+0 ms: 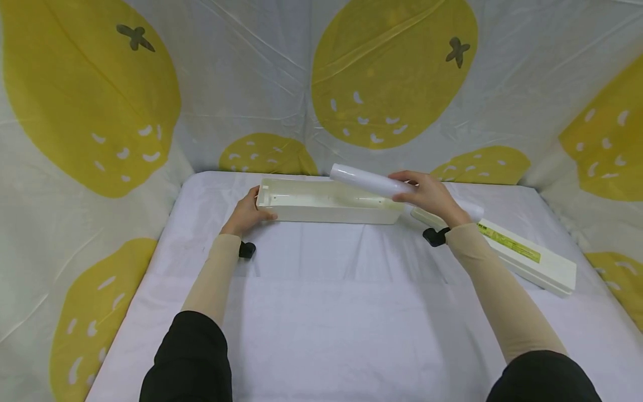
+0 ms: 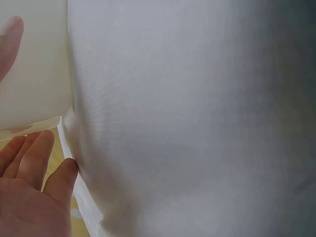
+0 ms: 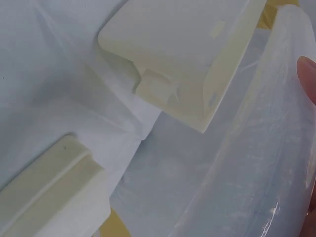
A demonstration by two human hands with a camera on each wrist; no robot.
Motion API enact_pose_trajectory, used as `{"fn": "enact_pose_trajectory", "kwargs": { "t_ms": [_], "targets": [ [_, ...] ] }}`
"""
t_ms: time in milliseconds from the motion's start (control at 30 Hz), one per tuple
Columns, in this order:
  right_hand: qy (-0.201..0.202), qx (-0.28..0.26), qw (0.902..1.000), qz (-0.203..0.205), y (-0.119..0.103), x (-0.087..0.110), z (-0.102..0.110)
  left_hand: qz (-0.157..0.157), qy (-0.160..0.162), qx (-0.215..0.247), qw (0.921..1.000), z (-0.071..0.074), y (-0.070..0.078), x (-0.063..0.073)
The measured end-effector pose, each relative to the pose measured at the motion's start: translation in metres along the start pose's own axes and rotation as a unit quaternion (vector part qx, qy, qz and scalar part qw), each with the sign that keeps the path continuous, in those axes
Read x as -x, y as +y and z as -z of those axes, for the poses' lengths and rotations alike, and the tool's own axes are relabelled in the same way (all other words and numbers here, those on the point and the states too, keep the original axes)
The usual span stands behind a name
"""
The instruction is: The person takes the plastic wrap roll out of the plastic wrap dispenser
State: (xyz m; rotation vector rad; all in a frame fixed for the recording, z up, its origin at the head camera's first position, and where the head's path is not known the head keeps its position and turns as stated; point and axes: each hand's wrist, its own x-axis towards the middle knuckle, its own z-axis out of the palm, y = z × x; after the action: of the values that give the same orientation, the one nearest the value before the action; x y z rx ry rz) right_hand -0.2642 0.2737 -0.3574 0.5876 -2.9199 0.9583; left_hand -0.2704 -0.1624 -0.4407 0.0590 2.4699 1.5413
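A long cream plastic box (image 1: 334, 215), open at the top, lies near the far edge of the table. My left hand (image 1: 244, 213) holds its left end, thumb on the front wall and fingers round the end; the left wrist view shows the fingers (image 2: 37, 153) at the box's edge. My right hand (image 1: 431, 196) grips a white roll of clear plastic film (image 1: 361, 180) round its middle. The roll slants above the box's right end, its left tip over the opening. In the right wrist view the film roll (image 3: 266, 153) hangs beside the box (image 3: 168, 44).
A long cream lid (image 1: 550, 271) with a yellow-green label (image 1: 509, 243) lies slantwise on the right, partly under the right forearm. White cloth (image 1: 331, 324) covers the table. A curtain with yellow lemon prints (image 1: 392, 72) hangs behind and at both sides.
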Motion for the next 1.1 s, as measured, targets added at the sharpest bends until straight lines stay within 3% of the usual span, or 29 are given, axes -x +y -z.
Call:
{"fn": "enact_pose_trajectory", "kwargs": {
  "t_ms": [1100],
  "targets": [
    [0.027,0.017,0.9988,-0.038,0.02,0.028,0.016,-0.003,-0.004,-0.015,0.9999,0.001,-0.004,-0.002]
  ]
}}
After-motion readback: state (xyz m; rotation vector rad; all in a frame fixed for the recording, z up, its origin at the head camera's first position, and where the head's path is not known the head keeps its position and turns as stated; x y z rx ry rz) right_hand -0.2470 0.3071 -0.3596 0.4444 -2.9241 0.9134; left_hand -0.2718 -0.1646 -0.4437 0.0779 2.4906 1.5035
